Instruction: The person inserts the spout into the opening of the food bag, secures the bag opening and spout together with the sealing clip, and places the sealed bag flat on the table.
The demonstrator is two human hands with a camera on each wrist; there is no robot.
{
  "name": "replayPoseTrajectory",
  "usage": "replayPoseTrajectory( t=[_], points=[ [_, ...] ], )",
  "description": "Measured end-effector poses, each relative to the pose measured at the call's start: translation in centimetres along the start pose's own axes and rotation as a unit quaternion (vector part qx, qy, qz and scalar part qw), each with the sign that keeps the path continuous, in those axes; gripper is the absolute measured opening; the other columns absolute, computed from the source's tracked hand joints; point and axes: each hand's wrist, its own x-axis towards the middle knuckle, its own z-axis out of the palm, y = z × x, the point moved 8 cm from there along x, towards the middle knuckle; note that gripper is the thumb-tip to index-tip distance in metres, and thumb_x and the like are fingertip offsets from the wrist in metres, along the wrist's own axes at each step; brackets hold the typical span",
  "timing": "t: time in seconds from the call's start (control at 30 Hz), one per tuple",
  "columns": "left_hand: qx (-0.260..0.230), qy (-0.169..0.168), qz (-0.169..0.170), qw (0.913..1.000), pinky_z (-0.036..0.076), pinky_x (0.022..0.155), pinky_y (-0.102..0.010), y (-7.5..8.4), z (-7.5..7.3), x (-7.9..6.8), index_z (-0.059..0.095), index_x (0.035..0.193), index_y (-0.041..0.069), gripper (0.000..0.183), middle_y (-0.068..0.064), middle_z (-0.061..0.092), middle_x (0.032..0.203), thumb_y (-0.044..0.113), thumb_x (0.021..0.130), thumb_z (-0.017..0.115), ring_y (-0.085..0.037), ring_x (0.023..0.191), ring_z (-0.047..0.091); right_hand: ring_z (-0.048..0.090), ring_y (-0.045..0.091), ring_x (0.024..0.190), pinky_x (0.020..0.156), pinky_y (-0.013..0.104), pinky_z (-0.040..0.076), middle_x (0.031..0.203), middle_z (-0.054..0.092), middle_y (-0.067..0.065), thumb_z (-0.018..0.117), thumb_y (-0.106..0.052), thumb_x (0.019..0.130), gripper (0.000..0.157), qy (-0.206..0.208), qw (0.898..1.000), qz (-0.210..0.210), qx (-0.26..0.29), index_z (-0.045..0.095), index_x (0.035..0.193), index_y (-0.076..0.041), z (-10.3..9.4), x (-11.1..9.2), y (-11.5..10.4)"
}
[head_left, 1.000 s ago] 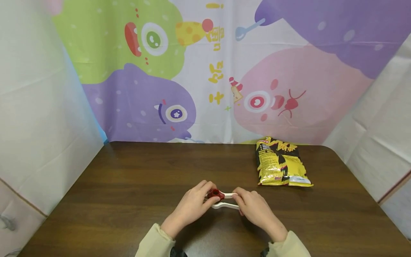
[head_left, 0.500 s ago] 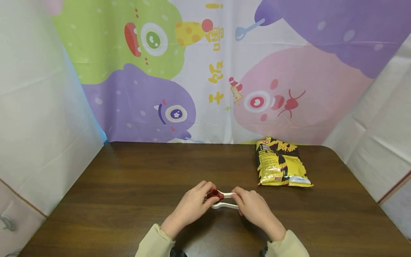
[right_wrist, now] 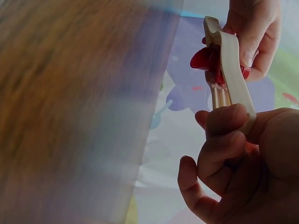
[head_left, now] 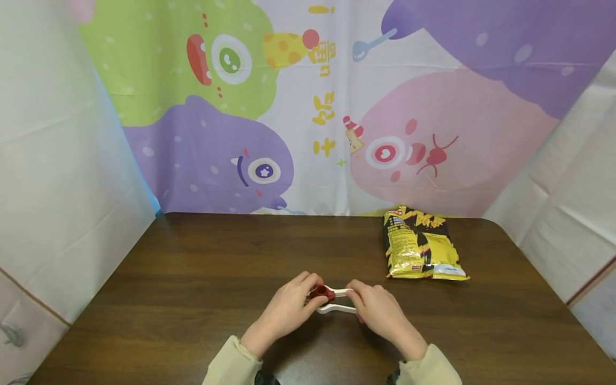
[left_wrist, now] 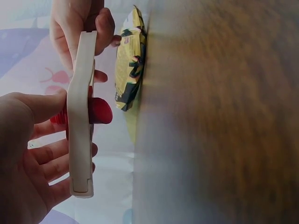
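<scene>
A: Where was the clip point(head_left: 332, 300)?
B: Above the table point(head_left: 192, 278), left of the bag point(head_left: 423, 245). The left hand point(head_left: 289, 309) pinched its red end; the right hand point(head_left: 382, 313) gripped the white end.

The right hand point(right_wrist: 243, 172) is gripping the near end of a cream-white plastic clip point(right_wrist: 230, 65) with its fingers curled round it, while the left hand point(right_wrist: 254, 32) is pinching the far end beside the clip's red part point(right_wrist: 204, 58), above the blurred brown tabletop point(right_wrist: 70, 102).
</scene>
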Motion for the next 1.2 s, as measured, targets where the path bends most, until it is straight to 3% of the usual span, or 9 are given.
replayPoseTrajectory(
  t=[0.77, 1.2],
  points=[
    [0.012, 0.007, 0.007, 0.9999, 0.047, 0.069, -0.028, 0.24, -0.16, -0.01, 0.056, 0.102, 0.017, 0.02, 0.006, 0.055, 0.095, 0.029, 0.087, 0.06, -0.008, 0.08, 0.057, 0.04, 0.005, 0.039, 0.043, 0.024, 0.031, 0.046, 0.043, -0.011, 0.051, -0.026, 0.093, 0.014, 0.018, 1.0, 0.002, -0.006, 0.061, 0.09, -0.017, -0.12, 0.16, -0.26],
    [0.007, 0.007, 0.004, 0.9999, 0.047, 0.069, -0.026, 0.12, -0.25, -0.02, 0.056, 0.101, 0.017, 0.019, 0.006, 0.055, 0.094, 0.028, 0.087, 0.06, -0.008, 0.079, 0.056, 0.04, 0.007, 0.04, 0.043, 0.024, 0.03, 0.047, 0.044, -0.009, 0.051, -0.025, 0.093, 0.014, 0.003, 1.0, 0.013, 0.003, 0.061, 0.09, -0.016, 0.09, 0.12, -0.07]
  ],
)
